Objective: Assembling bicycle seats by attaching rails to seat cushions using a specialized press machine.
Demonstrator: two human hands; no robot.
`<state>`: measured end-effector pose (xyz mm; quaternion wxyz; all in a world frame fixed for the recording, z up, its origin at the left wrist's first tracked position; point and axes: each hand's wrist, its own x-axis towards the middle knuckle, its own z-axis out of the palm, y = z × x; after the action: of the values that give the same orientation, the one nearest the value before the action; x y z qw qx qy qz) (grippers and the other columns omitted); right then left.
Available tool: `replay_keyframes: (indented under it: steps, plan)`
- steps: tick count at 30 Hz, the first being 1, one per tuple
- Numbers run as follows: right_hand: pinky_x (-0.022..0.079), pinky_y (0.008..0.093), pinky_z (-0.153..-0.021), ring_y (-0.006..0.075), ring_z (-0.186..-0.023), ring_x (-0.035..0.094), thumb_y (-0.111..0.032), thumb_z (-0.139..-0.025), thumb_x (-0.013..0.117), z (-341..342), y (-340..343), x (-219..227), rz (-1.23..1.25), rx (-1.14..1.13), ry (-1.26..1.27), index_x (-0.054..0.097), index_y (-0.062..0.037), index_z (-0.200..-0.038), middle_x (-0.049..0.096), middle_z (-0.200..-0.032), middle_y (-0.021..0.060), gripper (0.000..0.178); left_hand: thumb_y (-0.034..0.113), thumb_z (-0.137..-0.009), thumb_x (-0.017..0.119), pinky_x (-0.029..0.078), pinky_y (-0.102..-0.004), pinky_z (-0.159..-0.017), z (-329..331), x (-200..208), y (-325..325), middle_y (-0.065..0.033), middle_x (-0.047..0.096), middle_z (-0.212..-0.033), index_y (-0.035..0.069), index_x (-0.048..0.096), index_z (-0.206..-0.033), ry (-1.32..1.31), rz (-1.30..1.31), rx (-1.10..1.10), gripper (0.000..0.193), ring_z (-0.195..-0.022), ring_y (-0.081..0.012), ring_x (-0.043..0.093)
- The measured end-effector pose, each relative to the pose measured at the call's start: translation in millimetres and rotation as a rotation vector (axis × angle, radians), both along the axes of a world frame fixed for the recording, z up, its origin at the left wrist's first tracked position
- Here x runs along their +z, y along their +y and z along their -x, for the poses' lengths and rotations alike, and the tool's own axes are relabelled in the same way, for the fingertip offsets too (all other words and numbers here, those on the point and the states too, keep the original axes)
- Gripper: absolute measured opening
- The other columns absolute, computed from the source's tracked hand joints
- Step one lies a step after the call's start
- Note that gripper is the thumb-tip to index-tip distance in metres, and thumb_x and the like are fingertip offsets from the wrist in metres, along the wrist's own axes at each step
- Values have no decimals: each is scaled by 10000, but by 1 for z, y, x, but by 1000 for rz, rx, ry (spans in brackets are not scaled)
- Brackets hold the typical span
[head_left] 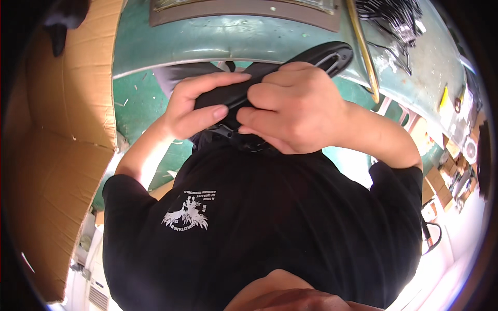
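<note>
A long black plastic piece (pixel 332 56) with a rounded end and a recessed slot lies slantwise in front of my body, its slotted end up and to the right. My left hand (pixel 194 103) grips its lower left part, thumb on the near side and fingers along the far side. Curled over the middle of the piece is my right hand (pixel 298 111), its fingers bent toward the left hand. Whatever the right fingertips pinch is hidden from view. Below the hands, part of something black and shiny (pixel 254 144) shows against my shirt.
Beyond my hands stands a table with a teal top (pixel 207 41). On it are a brown-framed tray (pixel 244 16), a gold-coloured rod (pixel 367 57) and a bundle of black wires (pixel 389 18). A large cardboard box (pixel 78 93) rises close on the left. Small boxes (pixel 441 186) sit at the far right.
</note>
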<state>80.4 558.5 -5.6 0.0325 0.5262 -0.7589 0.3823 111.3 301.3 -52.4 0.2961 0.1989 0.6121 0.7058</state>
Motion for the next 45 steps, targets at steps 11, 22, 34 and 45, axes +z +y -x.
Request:
replay_keyframes:
  steps: [11,22,34,45]
  plan:
    - [451,382,-513,222,-584,563,-234,-777,823,7,4,-8,42,15,-42,703,-119,-841,496,-730,11,179,253,-940,669,473,-369,-1090,0,-6,1,-179,679,-1355,-80,585,-1440,-54,18,95,606,-1250,-246,643]
    - [552,424,-879,324,-1012,688,-346,-811,848,46,18,21,175,-295,199,763,-79,-1047,682,-1072,123,366,209,-958,666,440,-384,-1145,31,8,5,-187,654,-1406,-80,587,-1440,-1,-17,250,568,-1310,-256,615]
    - [613,462,-800,379,-940,719,-176,-815,712,124,-7,-39,76,-1029,188,726,-32,-1040,698,-1095,217,268,175,-966,761,516,-399,-994,155,15,79,-196,691,-1274,-28,718,-936,951,537,810,210,-1152,-347,673]
    - [615,418,-739,337,-942,741,-283,-878,771,167,-15,-49,162,-1103,257,713,-67,-1144,727,-1145,140,348,172,-912,786,570,-429,-851,214,-5,78,-139,746,-1135,30,686,-861,1277,576,896,180,-953,-366,714]
